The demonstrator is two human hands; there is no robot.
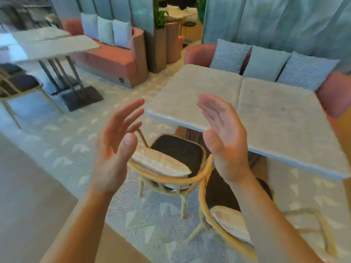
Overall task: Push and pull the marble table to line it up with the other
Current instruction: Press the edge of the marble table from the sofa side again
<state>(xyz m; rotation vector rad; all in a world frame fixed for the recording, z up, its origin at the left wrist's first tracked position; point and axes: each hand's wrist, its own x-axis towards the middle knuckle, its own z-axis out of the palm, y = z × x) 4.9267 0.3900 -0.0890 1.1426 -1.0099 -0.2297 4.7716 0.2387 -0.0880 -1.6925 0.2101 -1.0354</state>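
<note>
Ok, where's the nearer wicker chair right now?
In the head view the nearer wicker chair sits bottom centre-right, under the right forearm, beside the other chair at the marble table's near edge.

Both forearms are bare to the frame edge, and the left hand (114,147) and right hand (224,133) wear nothing.

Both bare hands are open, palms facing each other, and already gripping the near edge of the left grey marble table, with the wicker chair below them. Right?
Not quite. The head view shows the left hand and right hand open, palms facing, but gripping nothing: they are raised in front of the left grey marble table, which sits beside the other marble table. The wicker chair is below them.
</note>
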